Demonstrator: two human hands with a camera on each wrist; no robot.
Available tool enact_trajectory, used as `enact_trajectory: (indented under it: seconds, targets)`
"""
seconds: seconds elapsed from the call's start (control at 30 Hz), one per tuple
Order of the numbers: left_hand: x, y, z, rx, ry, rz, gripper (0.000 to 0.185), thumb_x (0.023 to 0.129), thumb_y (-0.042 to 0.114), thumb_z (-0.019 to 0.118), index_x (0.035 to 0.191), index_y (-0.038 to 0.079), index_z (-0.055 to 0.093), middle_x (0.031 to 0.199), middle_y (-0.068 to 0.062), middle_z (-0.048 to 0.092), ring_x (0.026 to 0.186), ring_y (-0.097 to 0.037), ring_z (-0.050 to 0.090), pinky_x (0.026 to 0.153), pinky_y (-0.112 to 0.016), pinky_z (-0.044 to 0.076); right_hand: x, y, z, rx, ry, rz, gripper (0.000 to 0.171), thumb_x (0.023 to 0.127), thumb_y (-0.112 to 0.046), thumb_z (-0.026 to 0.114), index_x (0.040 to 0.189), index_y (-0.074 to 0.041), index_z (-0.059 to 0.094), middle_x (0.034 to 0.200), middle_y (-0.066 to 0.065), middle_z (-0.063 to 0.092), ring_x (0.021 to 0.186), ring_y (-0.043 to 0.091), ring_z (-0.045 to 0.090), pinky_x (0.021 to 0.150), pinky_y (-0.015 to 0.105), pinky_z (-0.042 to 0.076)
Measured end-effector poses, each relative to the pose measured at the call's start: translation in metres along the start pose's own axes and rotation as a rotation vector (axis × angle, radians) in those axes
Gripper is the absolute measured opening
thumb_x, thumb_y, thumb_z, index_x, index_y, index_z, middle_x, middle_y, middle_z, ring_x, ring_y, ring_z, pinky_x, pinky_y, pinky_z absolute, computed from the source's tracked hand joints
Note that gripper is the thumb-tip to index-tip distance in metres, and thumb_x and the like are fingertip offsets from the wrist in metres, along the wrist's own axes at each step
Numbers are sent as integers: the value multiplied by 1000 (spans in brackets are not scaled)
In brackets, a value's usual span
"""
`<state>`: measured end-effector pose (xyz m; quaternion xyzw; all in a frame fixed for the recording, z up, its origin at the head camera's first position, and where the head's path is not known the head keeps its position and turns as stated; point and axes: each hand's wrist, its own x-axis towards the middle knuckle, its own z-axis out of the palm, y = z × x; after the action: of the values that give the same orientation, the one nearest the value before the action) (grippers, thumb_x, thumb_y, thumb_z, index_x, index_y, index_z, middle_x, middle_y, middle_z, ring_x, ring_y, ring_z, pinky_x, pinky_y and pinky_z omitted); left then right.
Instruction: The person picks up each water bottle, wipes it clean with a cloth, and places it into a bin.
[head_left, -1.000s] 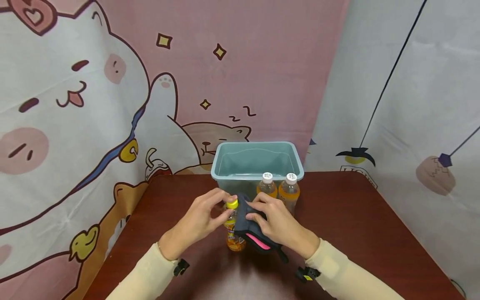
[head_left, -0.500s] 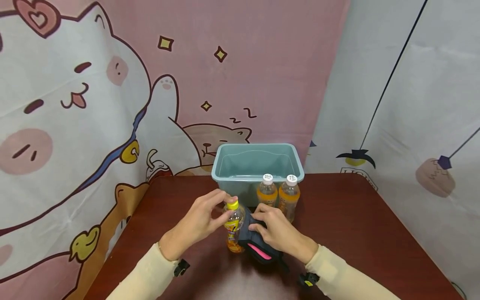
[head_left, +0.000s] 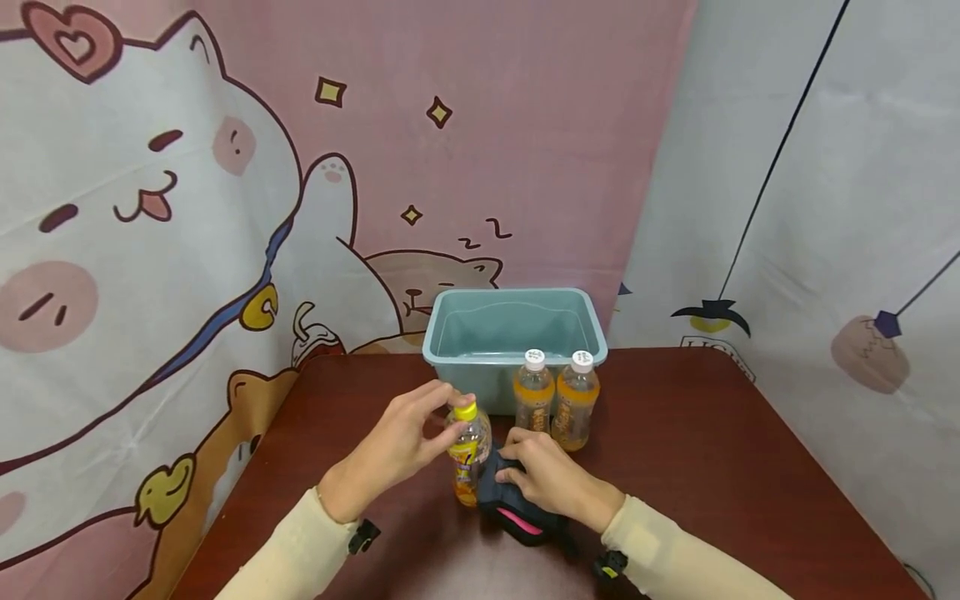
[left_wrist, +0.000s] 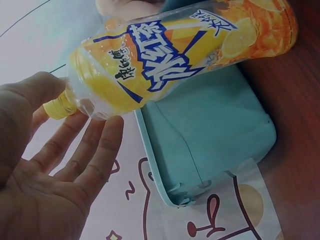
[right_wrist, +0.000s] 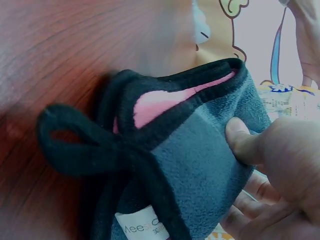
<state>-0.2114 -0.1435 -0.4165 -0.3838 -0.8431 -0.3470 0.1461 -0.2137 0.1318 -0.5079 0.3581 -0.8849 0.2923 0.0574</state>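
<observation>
A clear bottle with a yellow label and some orange-brown drink stands upright on the table. My left hand pinches its yellow cap between thumb and fingers. The label faces the left wrist view, beside the spread lower fingers. My right hand grips a folded dark grey cloth with black edging, a hanging loop and a pink inner side. The cloth lies against the bottle's right side, low down near the table. Part of the bottle's right side is hidden by it.
A pale blue-green plastic bin stands at the back of the brown table. Two white-capped bottles, one on the left and one on the right, stand before it. A cartoon-printed curtain hangs behind.
My right hand has slid the cloth down along the bottle's right side, baring its upper part and more of the bottles behind. My left hand stays on the cap.
</observation>
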Motion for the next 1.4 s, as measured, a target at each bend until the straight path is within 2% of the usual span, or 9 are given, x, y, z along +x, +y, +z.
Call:
enact_trajectory:
  seconds: [0.23, 0.43, 0.67, 0.83, 1.0, 1.17, 1.4]
  targets:
    - [1, 0, 0, 7, -11, -14, 34, 98, 0, 93, 124, 12, 76, 131, -5, 80, 118, -21, 83, 90, -33, 73, 0, 8, 10, -25, -71, -7, 18, 104, -16, 90, 119, -5, 90, 95, -1, 69, 81, 0, 64, 69, 17, 54]
    - [2, 0, -3, 8, -4, -13, 33, 99, 0, 93, 124, 12, 76, 131, -5, 80, 118, -21, 83, 90, -30, 73, 3, 12, 13, -66, -74, -35, 22, 102, -15, 92, 120, -3, 90, 99, 4, 75, 86, 6, 70, 71, 20, 58]
    - [0, 0, -3, 15, -29, -56, 31, 102, 6, 92, 127, 13, 75, 133, -4, 80, 121, -20, 82, 92, -27, 71, 2, 14, 15, -11, -85, 4, 20, 104, -16, 90, 122, -7, 90, 105, 3, 80, 95, 6, 73, 76, 22, 60]
    - [-2, 0, 0, 1, -24, -59, 33, 100, 2, 92, 127, 13, 76, 132, -4, 80, 121, -20, 83, 92, -27, 71, 0, 13, 16, 17, -80, 29, 21, 105, -16, 89, 125, -8, 90, 110, 3, 82, 100, 7, 76, 79, 22, 62]
    - [-4, 0, 2, -16, -22, -59, 36, 98, 0, 93, 127, 13, 77, 132, -4, 81, 118, -19, 83, 91, -25, 71, -3, 9, 15, 30, -51, 37, 20, 106, -17, 89, 125, -9, 90, 111, 2, 82, 101, 10, 78, 81, 24, 64]
    - [-2, 0, 1, -8, -16, -48, 35, 98, 1, 93, 127, 13, 77, 131, -4, 81, 118, -18, 82, 91, -26, 71, 0, 5, 8, 43, 1, 30, 15, 107, -14, 87, 121, -11, 90, 108, -2, 78, 99, 7, 75, 81, 23, 64]
    - [-1, 1, -1, -11, -8, -42, 36, 98, 1, 94, 127, 14, 78, 131, -3, 81, 118, -18, 82, 91, -27, 71, 6, -5, -6, 48, 91, 10, 23, 105, -12, 89, 127, -7, 89, 105, -3, 76, 92, 4, 70, 75, 21, 59]
